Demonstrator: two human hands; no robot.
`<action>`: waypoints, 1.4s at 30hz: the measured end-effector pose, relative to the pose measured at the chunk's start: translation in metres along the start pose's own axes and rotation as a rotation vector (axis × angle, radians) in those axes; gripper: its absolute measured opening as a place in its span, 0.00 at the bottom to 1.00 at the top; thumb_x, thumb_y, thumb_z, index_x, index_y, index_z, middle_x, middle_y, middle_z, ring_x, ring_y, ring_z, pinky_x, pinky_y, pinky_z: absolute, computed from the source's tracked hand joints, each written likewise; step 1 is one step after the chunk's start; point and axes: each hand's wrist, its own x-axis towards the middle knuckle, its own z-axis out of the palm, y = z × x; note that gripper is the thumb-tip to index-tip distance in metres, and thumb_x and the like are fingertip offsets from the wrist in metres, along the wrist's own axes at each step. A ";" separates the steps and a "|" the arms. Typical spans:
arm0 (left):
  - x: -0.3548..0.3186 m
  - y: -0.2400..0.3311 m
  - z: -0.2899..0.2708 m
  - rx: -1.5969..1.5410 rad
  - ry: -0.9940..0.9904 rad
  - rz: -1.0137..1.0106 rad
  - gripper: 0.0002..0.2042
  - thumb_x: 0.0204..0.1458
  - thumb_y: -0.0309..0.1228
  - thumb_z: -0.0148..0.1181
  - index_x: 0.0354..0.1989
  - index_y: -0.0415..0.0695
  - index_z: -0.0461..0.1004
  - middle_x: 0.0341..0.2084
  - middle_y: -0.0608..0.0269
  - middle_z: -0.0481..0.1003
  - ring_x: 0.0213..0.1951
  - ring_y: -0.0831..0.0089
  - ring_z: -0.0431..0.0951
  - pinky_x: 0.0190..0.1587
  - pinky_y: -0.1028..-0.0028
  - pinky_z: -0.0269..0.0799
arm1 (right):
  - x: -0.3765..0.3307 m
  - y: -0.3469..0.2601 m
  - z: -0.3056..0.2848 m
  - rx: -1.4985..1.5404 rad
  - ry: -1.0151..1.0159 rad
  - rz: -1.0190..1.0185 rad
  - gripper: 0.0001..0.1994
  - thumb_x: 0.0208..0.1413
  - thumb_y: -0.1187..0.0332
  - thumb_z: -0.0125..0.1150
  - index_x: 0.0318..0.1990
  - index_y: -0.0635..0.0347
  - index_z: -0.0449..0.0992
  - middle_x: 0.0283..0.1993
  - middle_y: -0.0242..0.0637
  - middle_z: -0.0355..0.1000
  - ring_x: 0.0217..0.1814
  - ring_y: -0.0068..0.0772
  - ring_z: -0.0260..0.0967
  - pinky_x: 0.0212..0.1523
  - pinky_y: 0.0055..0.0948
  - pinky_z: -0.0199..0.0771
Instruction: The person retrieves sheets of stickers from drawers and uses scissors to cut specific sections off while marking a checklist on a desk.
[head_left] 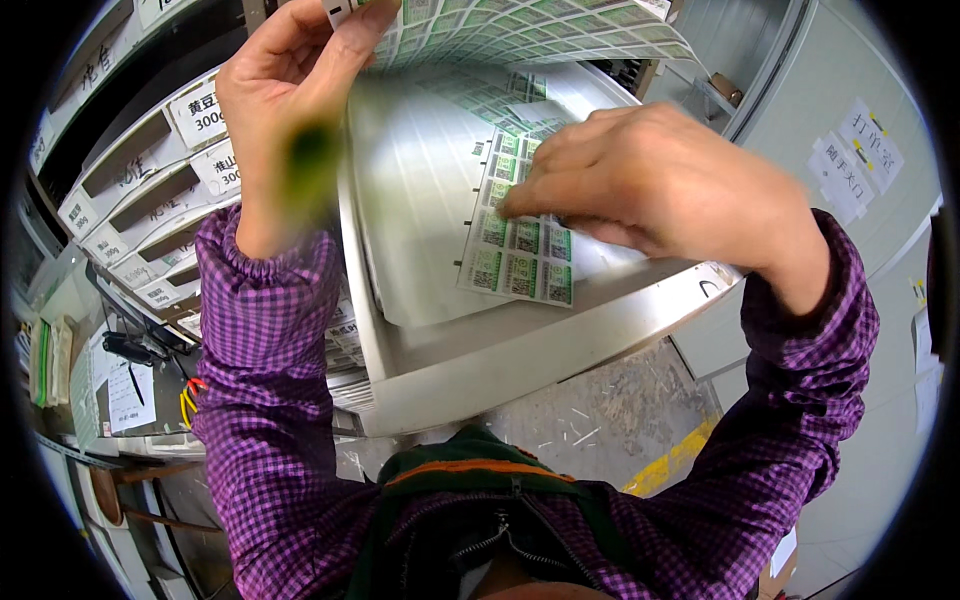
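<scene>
Your left hand [290, 70] has the top label sheet [520, 30] pinched and peeled up while your right hand [650, 175] presses fingertips flat on the green label sheet [515, 255] lying mid-tray near the metal tray [560, 350] front edge, so you're probably only partway through the stack.

Green-white label sheets [520, 250] in tray – white tags [195, 115] on left bins.

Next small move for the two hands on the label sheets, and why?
Probably peel one green label off the lower sheet: the right hand has its fingertips pressed on that sheet on the metal tray, while the left hand holds the upper sheet lifted clear.
</scene>
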 end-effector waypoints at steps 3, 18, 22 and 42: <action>0.000 -0.001 0.000 -0.019 -0.027 -0.015 0.09 0.56 0.28 0.61 0.44 0.40 0.79 0.36 0.65 0.80 0.35 0.81 0.76 0.40 0.79 0.73 | 0.007 -0.003 0.010 -0.057 0.050 -0.003 0.08 0.47 0.72 0.52 0.34 0.65 0.73 0.30 0.46 0.71 0.35 0.50 0.71 0.34 0.39 0.71; -0.005 -0.008 0.006 0.023 0.013 -0.118 0.08 0.54 0.31 0.65 0.39 0.41 0.81 0.29 0.70 0.79 0.30 0.84 0.74 0.36 0.83 0.71 | 0.020 0.004 -0.009 0.156 -0.226 0.152 0.24 0.41 0.76 0.65 0.51 0.64 0.74 0.36 0.44 0.75 0.39 0.47 0.73 0.42 0.37 0.74; -0.006 -0.013 0.001 -0.016 0.021 -0.131 0.09 0.54 0.33 0.65 0.39 0.42 0.81 0.30 0.70 0.79 0.30 0.84 0.75 0.36 0.82 0.72 | 0.018 0.016 0.001 0.442 -0.187 0.159 0.15 0.47 0.73 0.66 0.45 0.65 0.77 0.29 0.37 0.72 0.32 0.32 0.70 0.36 0.30 0.72; -0.015 -0.046 -0.037 -0.057 -0.051 -0.216 0.09 0.57 0.33 0.61 0.41 0.41 0.79 0.33 0.68 0.79 0.35 0.82 0.76 0.40 0.80 0.73 | -0.014 0.036 -0.020 0.695 1.154 0.065 0.16 0.60 0.68 0.59 0.55 0.61 0.72 0.44 0.37 0.77 0.36 0.19 0.77 0.28 0.13 0.80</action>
